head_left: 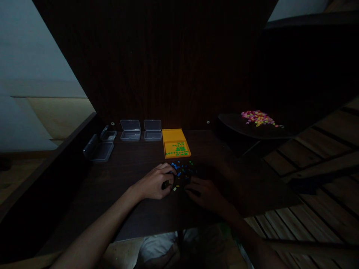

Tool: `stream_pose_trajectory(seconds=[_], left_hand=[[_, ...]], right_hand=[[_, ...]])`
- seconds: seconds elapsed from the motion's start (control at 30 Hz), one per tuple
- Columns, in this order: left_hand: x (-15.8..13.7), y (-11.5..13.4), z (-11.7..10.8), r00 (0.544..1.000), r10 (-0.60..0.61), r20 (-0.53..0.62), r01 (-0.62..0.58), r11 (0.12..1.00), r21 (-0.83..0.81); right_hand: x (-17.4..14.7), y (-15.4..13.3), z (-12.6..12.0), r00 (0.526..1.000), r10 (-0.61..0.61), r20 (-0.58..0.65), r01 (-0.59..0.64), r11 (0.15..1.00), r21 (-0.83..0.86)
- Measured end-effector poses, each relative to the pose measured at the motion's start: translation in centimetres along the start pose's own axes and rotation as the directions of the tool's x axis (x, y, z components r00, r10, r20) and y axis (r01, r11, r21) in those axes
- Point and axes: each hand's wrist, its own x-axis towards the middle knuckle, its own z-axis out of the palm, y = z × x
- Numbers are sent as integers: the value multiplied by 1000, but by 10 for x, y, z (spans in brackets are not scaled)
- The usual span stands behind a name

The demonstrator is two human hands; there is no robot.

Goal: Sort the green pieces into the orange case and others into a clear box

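Note:
Small blue, green and yellow pieces (178, 174) lie scattered on the dark tabletop between my two hands. My left hand (155, 183) rests at the left edge of these pieces, fingers curved and thumb apart, with a gap inside the curve. On the right, my right hand (203, 192) lies low over the table in deep shadow, its fingers reaching toward the pieces. I see nothing held in either hand. Just beyond them stands a yellow box (177, 157) with its lid folded back; green pieces (181, 148) lie spread inside it.
Clear plastic cases with raised lids stand left of the yellow box: two side by side (130, 136) (153, 136), a small one (109, 135) and a larger one (102, 152). A heap of pink and yellow beads (258, 117) sits on a dark side shelf (238, 123).

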Motion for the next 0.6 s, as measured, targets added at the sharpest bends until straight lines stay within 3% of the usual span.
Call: stream_pose_trajectory(seconds=[0.37,0.5,0.6], left_hand=[[0,1,-4,1000,-2,-29,3,1000,22],[1,-1,-10,986,-31,-164,33,999,8],[1,-4,-15,943,-90,-321,83,996,-35]], right_hand=[[7,-14,-8,979,15,202,39,964,-264],[6,-13,-7,983,14,183,38,961,-272],[6,-11,-10,980,28,198,24,967,-255]])
